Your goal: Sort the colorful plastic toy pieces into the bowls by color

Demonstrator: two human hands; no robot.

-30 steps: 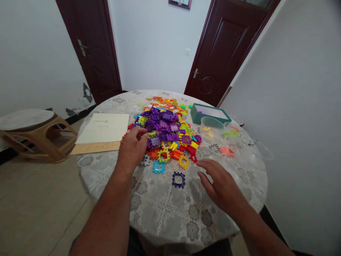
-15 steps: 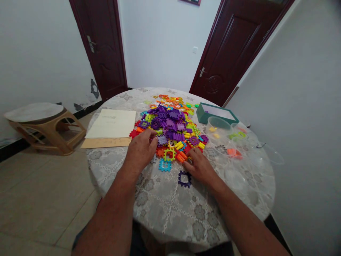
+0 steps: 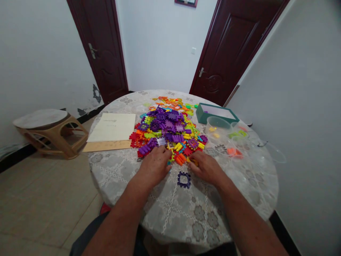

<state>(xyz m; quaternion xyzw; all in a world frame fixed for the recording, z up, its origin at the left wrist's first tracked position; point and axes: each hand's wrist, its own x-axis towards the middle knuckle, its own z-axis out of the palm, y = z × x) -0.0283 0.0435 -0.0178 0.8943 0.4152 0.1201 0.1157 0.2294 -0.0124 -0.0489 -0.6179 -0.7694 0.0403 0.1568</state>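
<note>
A heap of interlocking plastic building pieces in purple, orange, red, yellow and green covers the middle of a round table with a grey lace cloth. My left hand lies palm down against the heap's front edge, its fingers over the pieces. My right hand rests palm down at the front right of the heap, its fingertips on a yellow piece. A dark purple square piece lies alone on the cloth between my hands, closer to the viewer. The pieces under my palms are hidden.
A cream paper sheet and a wooden ruler lie at the table's left. At the right stand a teal box and clear plastic bowls holding small pieces. A wooden stool stands on the floor at left.
Both hands have moved in to the heap's front edge, closer together, and pieces there have shifted. The cyan and yellow-green square pieces at the front are now hidden by my left hand.
</note>
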